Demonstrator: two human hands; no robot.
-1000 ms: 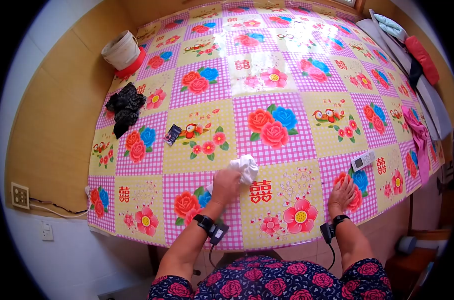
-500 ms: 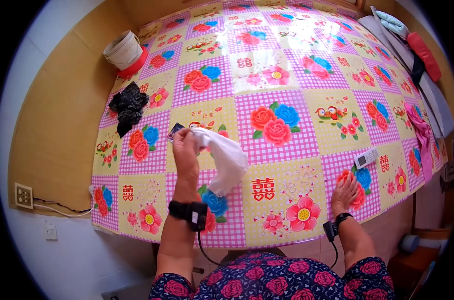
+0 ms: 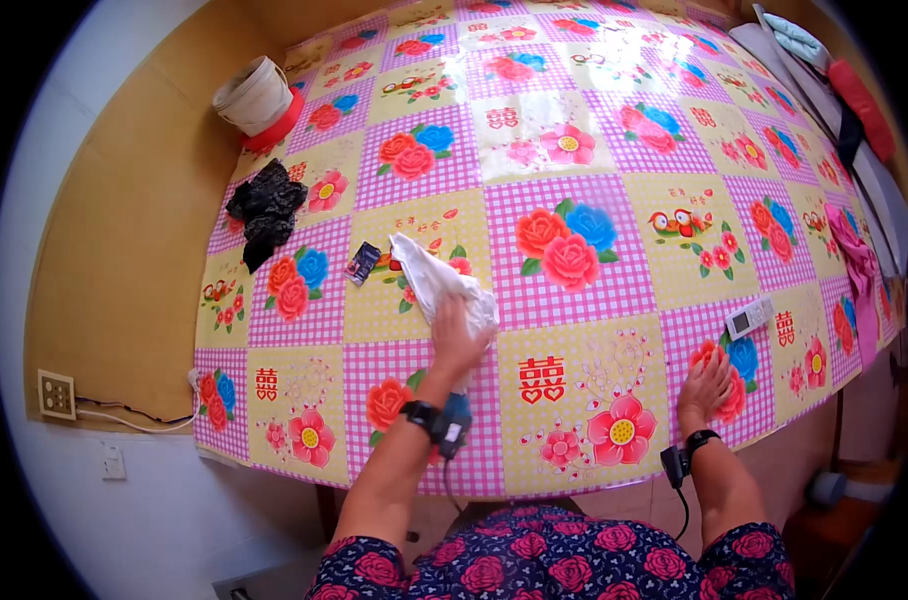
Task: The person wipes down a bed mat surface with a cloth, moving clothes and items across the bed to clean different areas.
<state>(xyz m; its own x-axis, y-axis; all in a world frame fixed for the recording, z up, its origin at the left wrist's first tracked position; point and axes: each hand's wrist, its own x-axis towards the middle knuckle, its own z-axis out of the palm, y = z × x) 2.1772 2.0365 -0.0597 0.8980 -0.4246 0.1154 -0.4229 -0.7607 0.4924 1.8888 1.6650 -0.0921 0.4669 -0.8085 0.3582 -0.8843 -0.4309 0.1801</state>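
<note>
A white cloth (image 3: 426,275) lies stretched out on the flowered tablecloth (image 3: 584,375). My left hand (image 3: 456,335) rests on the near part of the cloth, palm down, with its fingers laid over it and looking spread. Just beyond the cloth's far left end is a small dark packet (image 3: 363,263). On the right, my right hand (image 3: 706,385) lies flat near the table's front edge with fingers apart and nothing in it. A white remote control (image 3: 749,318) is a little beyond that hand.
Black crumpled plastic (image 3: 267,213) lies at the left. Behind it a whitish bucket (image 3: 253,97) stands by a red basin (image 3: 286,120) near the wall. Pink cloth (image 3: 854,275) hangs at the right edge, below folded bedding (image 3: 864,190). A socket (image 3: 56,394) is on the left.
The cloth, lifted by one end half a second ago, now lies on the table. My left hand has let go of that end and moved right and down onto the cloth.
</note>
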